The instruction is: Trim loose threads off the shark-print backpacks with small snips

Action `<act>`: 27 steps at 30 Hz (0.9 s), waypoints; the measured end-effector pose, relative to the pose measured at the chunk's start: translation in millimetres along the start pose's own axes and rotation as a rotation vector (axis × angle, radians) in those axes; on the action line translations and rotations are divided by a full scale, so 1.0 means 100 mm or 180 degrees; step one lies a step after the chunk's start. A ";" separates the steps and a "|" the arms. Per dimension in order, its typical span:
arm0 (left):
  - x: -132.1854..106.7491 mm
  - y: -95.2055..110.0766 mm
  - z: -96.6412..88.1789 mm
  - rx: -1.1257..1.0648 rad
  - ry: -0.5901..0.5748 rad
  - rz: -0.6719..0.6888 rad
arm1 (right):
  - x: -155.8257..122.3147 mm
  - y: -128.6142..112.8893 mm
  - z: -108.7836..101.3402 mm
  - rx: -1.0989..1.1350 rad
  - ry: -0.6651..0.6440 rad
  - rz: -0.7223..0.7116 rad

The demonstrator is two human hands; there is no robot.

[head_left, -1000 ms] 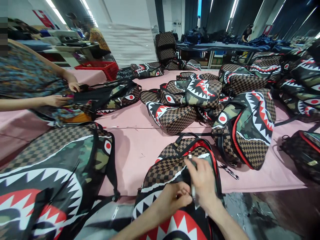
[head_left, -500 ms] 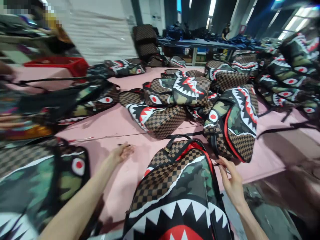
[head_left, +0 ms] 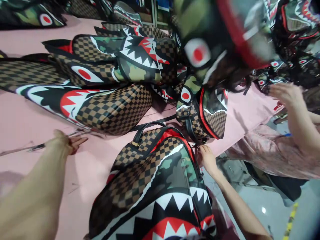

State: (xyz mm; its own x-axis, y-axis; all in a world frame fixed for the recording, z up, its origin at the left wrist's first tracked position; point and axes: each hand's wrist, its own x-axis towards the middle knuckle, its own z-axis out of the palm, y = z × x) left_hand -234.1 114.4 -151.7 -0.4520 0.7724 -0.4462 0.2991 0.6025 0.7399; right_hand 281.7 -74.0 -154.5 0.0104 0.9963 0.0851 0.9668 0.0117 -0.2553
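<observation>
A backpack with brown check, camouflage and a shark-mouth print stands upright before me on the pink table, its black top handle raised and red trim along its top. My left hand is stretched over the table left of it, fingers extended and apart from the bag. Slender dark tools or strips lie by its wrist and fingertips, too blurred to name. My right hand is at the bag's upper right edge, fingertips pinched together; what they grip is hidden.
More backpacks lie piled beyond mine, and another stands to the right. One blurred backpack hangs in the air at upper right. A co-worker's hand and pink clothing are at the table's right edge.
The view has turned down and right and come closer. My left hand is farther from the bag. A blurred backpack and a co-worker's arm have come into view at right.
</observation>
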 end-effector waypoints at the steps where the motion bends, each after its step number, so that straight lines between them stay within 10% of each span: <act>1: -0.09 -0.04 -0.02 -0.0107 0.0056 -0.0253 | 0.05 -0.01 0.05 -0.0163 -0.0101 0.0091; 5: -0.76 -0.18 0.00 -0.0593 0.0124 -0.0694 | 0.14 0.04 0.08 0.0308 -0.0291 0.0626; 14: -2.75 -0.83 0.03 -0.0214 0.0143 0.0145 | -0.38 0.11 -0.45 0.2034 -0.0553 0.0812; 19: -3.08 -0.92 0.08 0.0849 0.0149 0.0606 | -0.79 -0.38 -0.77 0.3644 -0.1001 0.0554; 27: -3.46 -0.79 0.30 -0.1969 0.0192 0.0270 | -0.85 -0.90 -0.74 0.3560 -0.1347 0.0150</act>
State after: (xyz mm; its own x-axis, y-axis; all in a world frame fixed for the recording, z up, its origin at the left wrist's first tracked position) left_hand -76.2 -194.1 -70.9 -0.4999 0.7889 -0.3573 -0.1977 0.2977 0.9340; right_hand 212.6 -166.4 -67.8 -0.2479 0.9441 -0.2171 0.2077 -0.1671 -0.9638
